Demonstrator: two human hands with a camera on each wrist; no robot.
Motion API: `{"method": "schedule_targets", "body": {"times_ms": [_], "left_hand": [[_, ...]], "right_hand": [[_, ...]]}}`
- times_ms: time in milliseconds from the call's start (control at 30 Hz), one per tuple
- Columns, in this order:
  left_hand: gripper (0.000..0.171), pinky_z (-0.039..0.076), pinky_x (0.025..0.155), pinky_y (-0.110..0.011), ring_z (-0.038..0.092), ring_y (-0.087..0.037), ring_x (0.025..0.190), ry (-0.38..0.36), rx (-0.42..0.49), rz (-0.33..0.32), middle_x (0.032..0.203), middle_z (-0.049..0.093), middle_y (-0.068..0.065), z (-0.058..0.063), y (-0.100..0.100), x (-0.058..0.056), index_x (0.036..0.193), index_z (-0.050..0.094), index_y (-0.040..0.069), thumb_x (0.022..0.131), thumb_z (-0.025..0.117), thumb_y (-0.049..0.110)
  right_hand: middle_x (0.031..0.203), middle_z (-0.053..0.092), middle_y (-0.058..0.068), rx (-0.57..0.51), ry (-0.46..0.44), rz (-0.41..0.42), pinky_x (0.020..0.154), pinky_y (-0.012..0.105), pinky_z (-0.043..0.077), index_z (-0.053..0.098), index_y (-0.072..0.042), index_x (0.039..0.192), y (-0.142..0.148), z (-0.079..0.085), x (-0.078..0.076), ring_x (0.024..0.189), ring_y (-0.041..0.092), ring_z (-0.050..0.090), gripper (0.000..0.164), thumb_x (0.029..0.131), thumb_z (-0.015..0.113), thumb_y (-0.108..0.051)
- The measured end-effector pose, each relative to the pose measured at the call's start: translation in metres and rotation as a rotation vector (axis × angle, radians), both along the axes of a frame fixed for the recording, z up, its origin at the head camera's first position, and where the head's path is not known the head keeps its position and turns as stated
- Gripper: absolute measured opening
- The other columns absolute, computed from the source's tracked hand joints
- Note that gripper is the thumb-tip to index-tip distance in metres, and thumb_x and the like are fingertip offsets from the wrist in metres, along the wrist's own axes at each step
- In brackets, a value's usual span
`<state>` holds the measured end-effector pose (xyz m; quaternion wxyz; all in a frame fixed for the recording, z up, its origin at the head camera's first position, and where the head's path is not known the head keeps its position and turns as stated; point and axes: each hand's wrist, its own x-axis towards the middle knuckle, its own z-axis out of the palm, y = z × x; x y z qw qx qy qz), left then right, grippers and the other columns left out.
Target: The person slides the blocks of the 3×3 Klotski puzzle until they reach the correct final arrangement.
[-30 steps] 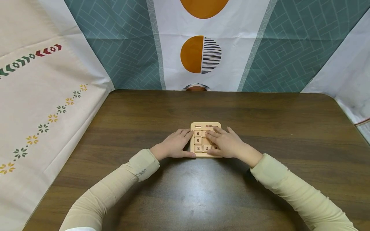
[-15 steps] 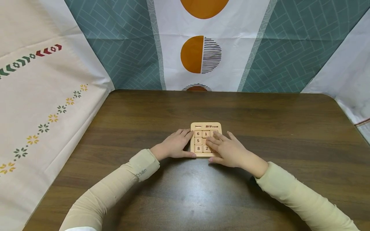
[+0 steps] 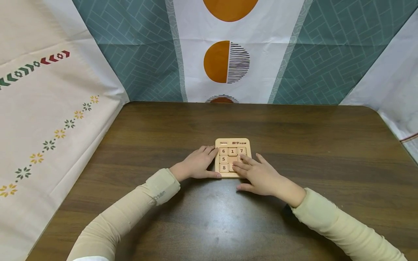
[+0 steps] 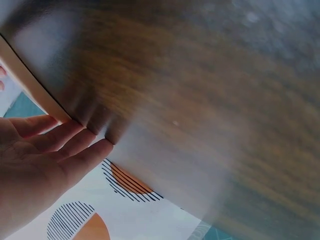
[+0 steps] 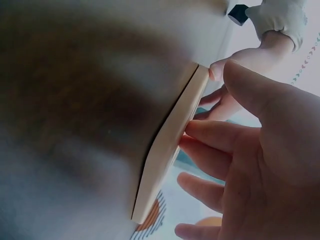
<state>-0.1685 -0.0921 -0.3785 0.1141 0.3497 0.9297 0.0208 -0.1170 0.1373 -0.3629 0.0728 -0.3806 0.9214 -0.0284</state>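
A square wooden sliding number puzzle (image 3: 228,159) lies flat on the brown table, with a bare slot near its middle. Tiles 6, 1, 7, 5 and 8 read plainly; the lower right tiles are partly hidden by fingers. My left hand (image 3: 197,163) rests at the puzzle's left edge, thumb by the near corner and fingers straight along the side. My right hand (image 3: 262,177) reaches in from the right with spread fingers, index and middle fingertips on the tiles of the lower right part. In the right wrist view, the right hand's thumb (image 5: 250,90) stands off the board's side.
The wood-grain table (image 3: 169,123) extends all around the puzzle. A teal and white patterned cloth (image 3: 150,65) hangs behind its far edge. Pale embroidered cloth (image 3: 65,145) borders the left side, and white cloth (image 3: 388,79) the right.
My right hand has drawn back toward the near right, its fingertips going from the upper right tiles to the lower ones, uncovering the 7. The left hand and the board stay put.
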Motion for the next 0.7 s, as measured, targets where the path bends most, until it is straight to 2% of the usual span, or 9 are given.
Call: {"method": "schedule_targets", "body": {"times_ms": [700], "left_hand": [[0.094, 0.031, 0.101, -0.04, 0.032, -0.031, 0.127, 0.003, -0.004, -0.002, 0.14, 0.032, -0.019, -0.001, 0.0, 0.0, 0.141, 0.027, -0.002, 0.079, 0.052, 0.064]], "right_hand": [[0.141, 0.039, 0.005, 0.003, 0.002, -0.022, 0.1, 0.062, 0.017, 0.045, -0.009, 0.135, -0.002, -0.002, -0.017, 0.132, 0.031, 0.026, 0.065, 0.086, 0.054, -0.05]]}}
